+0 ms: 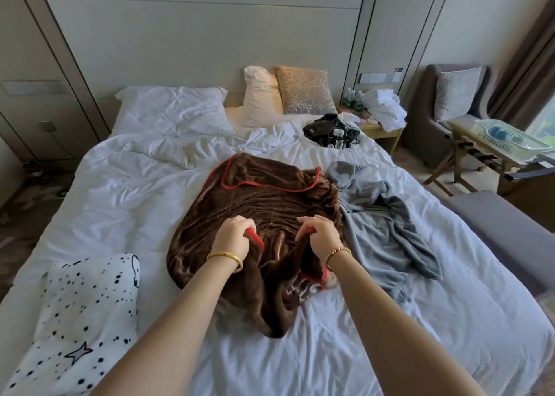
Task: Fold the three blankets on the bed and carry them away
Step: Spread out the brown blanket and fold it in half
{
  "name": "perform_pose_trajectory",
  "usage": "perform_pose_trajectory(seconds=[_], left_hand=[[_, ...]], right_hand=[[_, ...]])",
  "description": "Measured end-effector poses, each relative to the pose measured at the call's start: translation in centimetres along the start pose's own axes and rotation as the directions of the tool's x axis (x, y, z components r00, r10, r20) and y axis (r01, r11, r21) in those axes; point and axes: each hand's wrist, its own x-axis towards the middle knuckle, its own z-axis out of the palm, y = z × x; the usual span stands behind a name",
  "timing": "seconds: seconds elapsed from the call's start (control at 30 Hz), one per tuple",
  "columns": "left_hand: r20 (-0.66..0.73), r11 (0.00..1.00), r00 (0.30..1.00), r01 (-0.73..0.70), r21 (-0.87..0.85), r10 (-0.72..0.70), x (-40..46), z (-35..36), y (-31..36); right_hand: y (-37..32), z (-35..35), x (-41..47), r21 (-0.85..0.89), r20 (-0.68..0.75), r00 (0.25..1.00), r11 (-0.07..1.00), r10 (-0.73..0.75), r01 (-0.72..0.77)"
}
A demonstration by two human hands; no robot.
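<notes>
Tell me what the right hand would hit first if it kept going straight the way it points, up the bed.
The right hand, gripping the brown blanket, points toward the headboard. It would probably meet more of that blanket's bunched folds first, then bare white sheet. The black gear seems off to the right, though depth is unclear.

soft daylight from window (543, 119) at far right; room moderately bright, left side dimmer. white bed sheet (345, 335) evenly lit, slight cool cast, gentle shadows in creases. sheen streaks on brown blanket (264, 203). no harsh glare; window patch blown out. strong wide-angle distortion: wall panels (210, 35) and bed edges bow outward. centre sharp, corners soft, slight compression blur.
</notes>
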Motion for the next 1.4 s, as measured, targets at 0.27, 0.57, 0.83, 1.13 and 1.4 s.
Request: perform_pose_trajectory(seconds=[0.27, 0.57, 0.83, 1.13, 1.4], left_hand=[[-0.051, 0.943, 0.999, -0.008, -0.334, -0.010, -0.9, -0.3, 2.3], [0.195, 0.809, 0.849, 0.527, -0.261, -0.491, -3.6, 1.9, -1.9], [0.418, 0.546, 0.708, 0.706, -0.451, -0.569, -2.6, 1.1, -2.5], [0.144, 0.524, 0.807, 0.496, -0.692, -0.573, -2.0, 0.2, -2.4], [0.222, 0.640, 0.951, 0.309, -0.703, -0.215, -2.3, -0.1, 0.2]], right_hand=[[-3.7, 3.8, -1.1, 0.003, 0.473, 0.877, 0.995, -0.086, 0.097], [-1.9, 7.4, -3.7, 0.140, 0.339, 0.937, 0.981, 0.083, -0.137], [-3.9, 7.2, -4.0, 0.038, 0.484, 0.875, 0.999, 0.012, -0.035], [-4.2, 4.1, -3.2, -0.220, 0.642, 0.763, 0.971, 0.075, 0.089], [-6.1, 0.5, -1.0, -0.189, 0.412, 0.911, 0.975, -0.031, 0.119]])
